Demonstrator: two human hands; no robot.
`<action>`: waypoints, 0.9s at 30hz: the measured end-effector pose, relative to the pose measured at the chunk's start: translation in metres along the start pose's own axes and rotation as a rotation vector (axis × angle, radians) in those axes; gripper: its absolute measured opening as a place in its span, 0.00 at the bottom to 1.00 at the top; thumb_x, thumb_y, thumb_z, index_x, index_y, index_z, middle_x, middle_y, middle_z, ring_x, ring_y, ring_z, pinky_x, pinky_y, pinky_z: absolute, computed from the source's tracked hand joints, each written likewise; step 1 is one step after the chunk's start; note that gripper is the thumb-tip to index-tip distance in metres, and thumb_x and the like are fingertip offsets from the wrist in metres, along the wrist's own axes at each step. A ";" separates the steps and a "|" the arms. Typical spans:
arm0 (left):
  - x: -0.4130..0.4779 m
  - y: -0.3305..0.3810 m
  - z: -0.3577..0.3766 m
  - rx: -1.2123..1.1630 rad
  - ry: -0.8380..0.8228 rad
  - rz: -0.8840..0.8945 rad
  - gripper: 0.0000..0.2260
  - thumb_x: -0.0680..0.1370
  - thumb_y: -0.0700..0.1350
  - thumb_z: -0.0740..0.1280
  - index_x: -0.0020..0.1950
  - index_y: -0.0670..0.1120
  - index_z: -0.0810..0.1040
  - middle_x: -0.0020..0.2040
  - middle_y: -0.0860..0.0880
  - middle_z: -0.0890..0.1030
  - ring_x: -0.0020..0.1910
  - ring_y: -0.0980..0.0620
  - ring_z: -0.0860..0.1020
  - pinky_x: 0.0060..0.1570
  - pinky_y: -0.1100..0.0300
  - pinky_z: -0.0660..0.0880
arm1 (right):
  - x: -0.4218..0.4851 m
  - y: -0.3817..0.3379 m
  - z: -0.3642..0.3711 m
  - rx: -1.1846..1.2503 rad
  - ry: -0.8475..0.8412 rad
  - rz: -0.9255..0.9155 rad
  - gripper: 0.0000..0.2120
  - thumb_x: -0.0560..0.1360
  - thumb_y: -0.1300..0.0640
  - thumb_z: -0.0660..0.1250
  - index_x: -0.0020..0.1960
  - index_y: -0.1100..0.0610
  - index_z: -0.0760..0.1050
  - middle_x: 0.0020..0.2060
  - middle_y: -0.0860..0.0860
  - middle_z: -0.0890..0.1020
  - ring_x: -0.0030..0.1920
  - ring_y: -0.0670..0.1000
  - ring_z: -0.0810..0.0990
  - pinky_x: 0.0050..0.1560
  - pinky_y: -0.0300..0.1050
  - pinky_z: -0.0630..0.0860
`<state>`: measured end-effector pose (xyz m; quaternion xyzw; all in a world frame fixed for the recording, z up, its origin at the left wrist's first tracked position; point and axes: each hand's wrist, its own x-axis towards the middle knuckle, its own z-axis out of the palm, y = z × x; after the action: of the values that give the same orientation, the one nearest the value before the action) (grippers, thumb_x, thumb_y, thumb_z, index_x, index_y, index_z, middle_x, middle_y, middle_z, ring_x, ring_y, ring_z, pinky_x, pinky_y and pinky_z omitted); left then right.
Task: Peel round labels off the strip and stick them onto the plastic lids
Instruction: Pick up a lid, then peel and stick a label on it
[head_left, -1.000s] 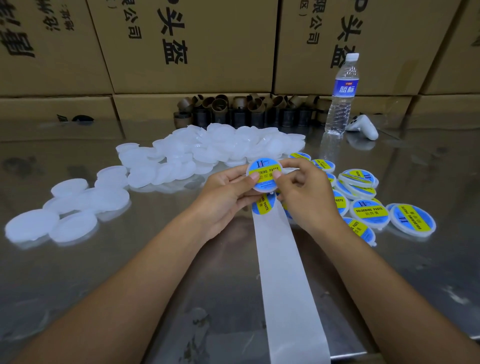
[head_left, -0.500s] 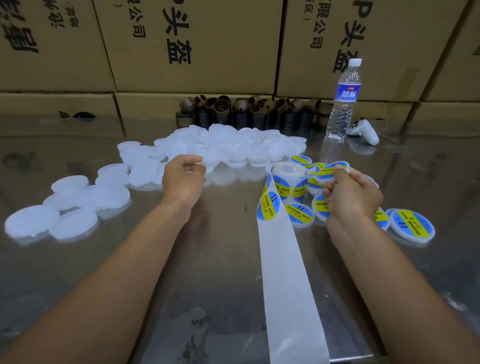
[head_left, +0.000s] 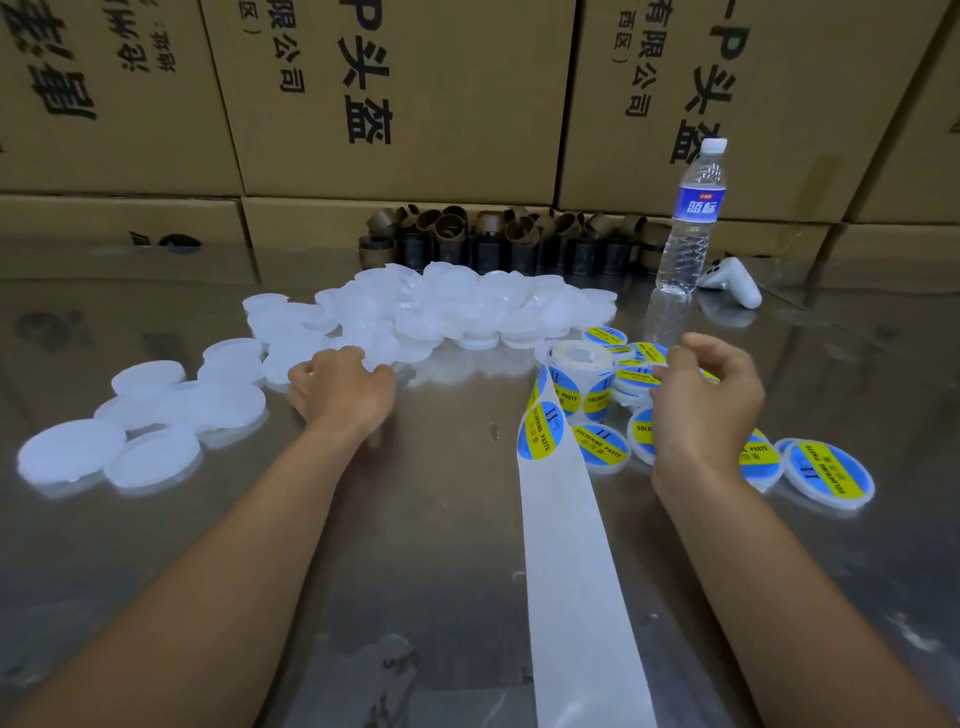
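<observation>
So, our left hand (head_left: 340, 392) curled against blank lids (head_left: 467, 306) left of the label roll (head_left: 576, 358), whether gripping one we could not tell, our right hand (head_left: 701, 405) hung slack and empty over labelled lids (head_left: 826, 473) right of it, strip (head_left: 566, 545) ran from it toward us.

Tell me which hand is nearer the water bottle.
Right. The right hand is in front of the water bottle; the left hand is far to its left, at the white lids.
</observation>
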<state>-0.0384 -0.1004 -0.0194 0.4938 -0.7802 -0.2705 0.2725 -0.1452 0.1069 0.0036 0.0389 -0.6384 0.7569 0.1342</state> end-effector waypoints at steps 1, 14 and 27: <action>0.000 0.000 0.000 0.026 -0.004 0.002 0.20 0.80 0.48 0.61 0.71 0.46 0.70 0.70 0.44 0.70 0.72 0.40 0.58 0.69 0.51 0.57 | -0.002 -0.001 0.001 -0.016 -0.010 -0.027 0.10 0.75 0.61 0.62 0.42 0.45 0.71 0.56 0.54 0.77 0.53 0.56 0.79 0.55 0.55 0.76; 0.003 -0.011 0.002 0.055 0.068 0.151 0.16 0.76 0.36 0.61 0.62 0.46 0.74 0.56 0.46 0.80 0.61 0.43 0.73 0.58 0.52 0.62 | -0.006 -0.004 0.002 -0.036 -0.077 -0.094 0.13 0.74 0.64 0.61 0.40 0.45 0.70 0.39 0.42 0.76 0.49 0.56 0.81 0.49 0.57 0.76; -0.016 0.019 -0.014 -0.541 -0.107 0.291 0.05 0.80 0.42 0.65 0.50 0.50 0.80 0.45 0.56 0.80 0.45 0.58 0.78 0.40 0.73 0.73 | -0.006 0.001 0.003 -0.033 -0.153 -0.160 0.14 0.74 0.66 0.62 0.39 0.47 0.71 0.36 0.43 0.76 0.38 0.51 0.78 0.40 0.38 0.72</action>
<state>-0.0349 -0.0807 0.0006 0.2715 -0.7557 -0.4520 0.3885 -0.1403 0.1029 0.0019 0.1452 -0.6539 0.7280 0.1459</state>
